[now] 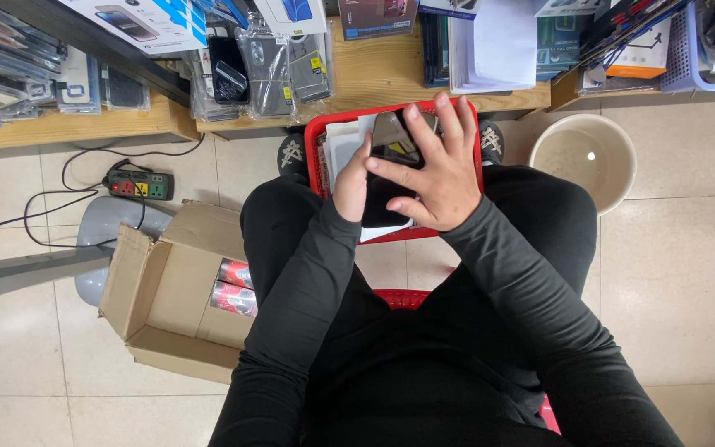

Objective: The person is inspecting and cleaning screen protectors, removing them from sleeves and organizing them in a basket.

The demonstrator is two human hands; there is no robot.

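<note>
So both hands gripped a black phone case (384,194) over the red basket (314,136) of white packets: left hand (351,184) wrapped round its edge, right hand (434,170) fingers spread across it. Cardboard box (167,298) held red cans (233,285).

Glossy black phone case (384,199), likely plastic, over a red plastic basket (314,145); matt cardboard box (171,290).
</note>
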